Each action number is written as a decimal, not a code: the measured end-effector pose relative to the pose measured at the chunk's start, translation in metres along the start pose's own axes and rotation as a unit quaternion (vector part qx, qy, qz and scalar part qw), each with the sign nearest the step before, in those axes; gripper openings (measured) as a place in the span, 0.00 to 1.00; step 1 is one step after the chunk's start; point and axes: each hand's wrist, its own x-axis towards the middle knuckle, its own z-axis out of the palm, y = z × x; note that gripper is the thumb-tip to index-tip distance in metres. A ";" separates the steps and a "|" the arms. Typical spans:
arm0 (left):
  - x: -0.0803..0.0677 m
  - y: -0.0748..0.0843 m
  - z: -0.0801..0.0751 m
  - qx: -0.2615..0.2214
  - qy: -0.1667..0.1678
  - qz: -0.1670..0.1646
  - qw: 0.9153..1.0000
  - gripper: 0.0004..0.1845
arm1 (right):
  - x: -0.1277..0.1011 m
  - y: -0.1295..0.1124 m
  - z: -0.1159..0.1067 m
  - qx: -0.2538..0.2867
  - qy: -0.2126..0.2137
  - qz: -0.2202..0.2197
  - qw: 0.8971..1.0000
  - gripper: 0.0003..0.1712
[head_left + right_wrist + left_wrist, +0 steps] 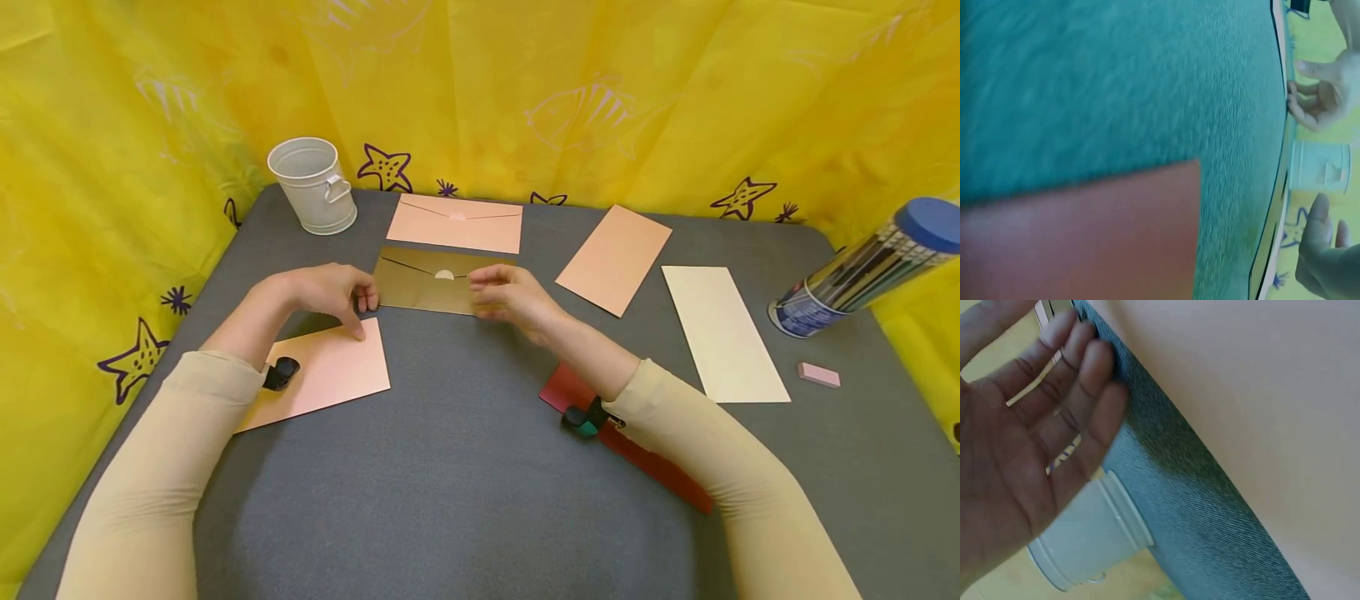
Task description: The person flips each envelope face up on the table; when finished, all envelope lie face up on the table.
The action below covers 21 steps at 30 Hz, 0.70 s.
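A gold envelope [412, 292] with a round pale seal lies flap side up at the middle back of the table. At its left edge is my left hand [322, 292], fingers loosely bent, thumb over the corner of a light pink envelope [337, 375]. Nothing shows in the palm of that left hand [1016, 437] in the left wrist view. Over the gold envelope's right part is my right hand [513, 300], slightly blurred, its fingers nearly straight. Whether its fingertips touch the paper I cannot tell. Under my right forearm lies a red envelope [562, 390], partly covered.
Behind the gold envelope lies a pink sealed envelope [457, 229]. A white bucket [311, 187] stands back left. To the right lie a peach envelope [615, 258], a cream envelope [723, 333] and a pink eraser [819, 375], near a tilted-looking pencil tub [855, 275].
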 end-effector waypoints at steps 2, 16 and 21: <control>-0.001 0.003 0.002 0.030 0.003 -0.008 1.000 0.23 | 0.000 0.001 0.004 -0.003 -0.008 0.004 1.000 0.26; -0.004 0.016 0.008 0.132 0.016 -0.053 0.990 0.21 | 0.003 0.014 0.034 0.016 -0.050 0.033 0.998 0.26; -0.003 0.015 0.009 0.139 0.014 -0.056 0.989 0.18 | 0.003 0.014 0.039 0.013 -0.060 0.036 0.997 0.26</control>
